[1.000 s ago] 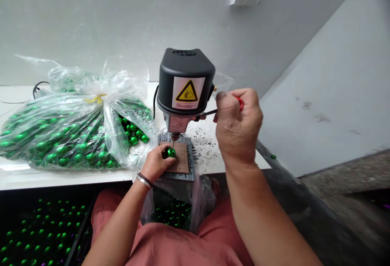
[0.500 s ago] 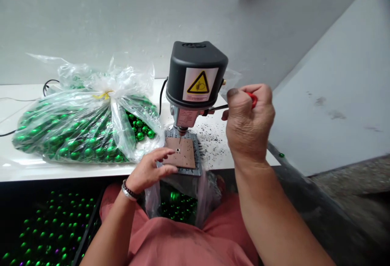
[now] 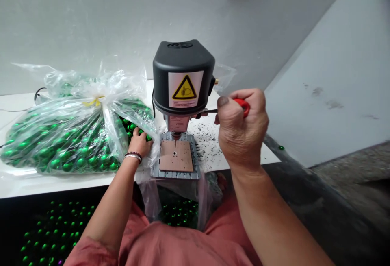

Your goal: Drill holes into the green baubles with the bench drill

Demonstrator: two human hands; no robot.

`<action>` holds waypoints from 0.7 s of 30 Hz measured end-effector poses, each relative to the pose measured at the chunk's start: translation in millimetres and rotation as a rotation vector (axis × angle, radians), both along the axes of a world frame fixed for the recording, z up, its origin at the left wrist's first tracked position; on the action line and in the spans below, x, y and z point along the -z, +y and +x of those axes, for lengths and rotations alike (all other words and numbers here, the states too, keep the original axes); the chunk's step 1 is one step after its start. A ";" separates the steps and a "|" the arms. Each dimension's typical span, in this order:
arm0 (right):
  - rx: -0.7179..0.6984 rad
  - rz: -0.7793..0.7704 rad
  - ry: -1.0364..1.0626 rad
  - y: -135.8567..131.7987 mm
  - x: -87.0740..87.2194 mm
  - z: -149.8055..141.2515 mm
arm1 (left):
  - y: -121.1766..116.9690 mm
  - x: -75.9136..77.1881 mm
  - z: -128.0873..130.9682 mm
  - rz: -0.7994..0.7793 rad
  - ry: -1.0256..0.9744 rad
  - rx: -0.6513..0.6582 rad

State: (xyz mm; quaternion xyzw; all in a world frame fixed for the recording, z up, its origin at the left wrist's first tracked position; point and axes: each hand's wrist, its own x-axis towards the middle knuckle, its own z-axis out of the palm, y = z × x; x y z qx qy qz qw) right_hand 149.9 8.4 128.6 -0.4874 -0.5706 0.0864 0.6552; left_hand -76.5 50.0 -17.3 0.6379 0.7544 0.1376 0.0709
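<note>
A small black bench drill press (image 3: 183, 75) stands on the table, its bit above a square brown board (image 3: 176, 161) with a small hole. My right hand (image 3: 243, 125) is closed around the red knob (image 3: 243, 106) of the drill press lever. At the left, my left hand (image 3: 140, 144) reaches into the opening of a clear plastic bag (image 3: 76, 136). Its fingers are apart and touch shiny green balls (image 3: 129, 127) inside; the fingertips are partly hidden, and no ball shows clearly in its grasp.
Dark shavings (image 3: 205, 136) lie on the white table (image 3: 225, 161) right of the drill base. Below on the left, a dark area holds many green balls (image 3: 55, 231). Thin plastic (image 3: 149, 201) hangs under the drill, with green balls below. One green ball (image 3: 281, 148) lies at the right.
My left hand has moved left from beside the board into the bag's opening. My right hand keeps its hold on the lever knob. The view has shifted slightly.
</note>
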 end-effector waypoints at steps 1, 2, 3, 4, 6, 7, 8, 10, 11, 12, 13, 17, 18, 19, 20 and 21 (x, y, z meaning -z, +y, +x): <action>0.004 0.006 -0.002 -0.4 0.2 -0.1 | -2.0 0.0 -0.6 0.042 -0.020 0.003; 0.009 0.012 -0.002 -0.8 0.4 -0.3 | -5.1 -1.5 -1.0 0.092 -0.048 -0.010; 0.013 0.014 0.001 -1.2 0.5 -0.4 | -9.3 -4.5 -0.9 0.145 -0.087 -0.035; 0.014 0.016 0.006 -1.6 0.7 -0.7 | -14.8 -8.8 -0.1 0.188 -0.144 -0.060; 0.000 0.027 0.020 -2.2 0.9 -1.1 | -29.4 -20.1 4.7 0.220 -0.349 -0.080; -0.009 0.036 0.027 -2.3 1.1 -1.3 | -37.8 -26.2 8.7 0.188 -0.509 -0.055; -0.016 0.045 0.030 -2.4 1.2 -1.5 | -46.5 -32.1 13.7 0.144 -0.714 -0.028; -0.023 0.062 0.032 -2.1 1.2 -1.7 | -62.6 -42.0 25.4 0.033 -1.108 0.034; -0.023 0.069 0.028 -1.9 1.1 -1.6 | -69.1 -45.6 31.6 -0.026 -1.260 0.058; -0.021 0.080 0.023 -1.6 0.8 -1.4 | -74.2 -48.1 37.5 -0.084 -1.382 0.082; -0.021 0.091 0.015 -1.2 0.5 -1.0 | -77.9 -49.6 43.1 -0.133 -1.475 0.095; -0.017 0.136 -0.052 0.9 -0.7 2.0 | -80.6 -46.8 60.1 -0.203 -1.607 0.069; -0.019 0.142 -0.066 1.4 -0.6 2.8 | -79.3 -44.7 63.0 -0.198 -1.577 0.066; -0.022 0.147 -0.076 1.8 -0.3 3.5 | -77.7 -42.5 65.3 -0.192 -1.515 0.069; -0.026 0.150 -0.082 2.0 0.1 4.0 | -75.9 -40.2 67.0 -0.174 -1.415 0.074; -0.031 0.150 -0.085 2.2 0.4 4.4 | -73.9 -38.2 68.0 -0.141 -1.276 0.077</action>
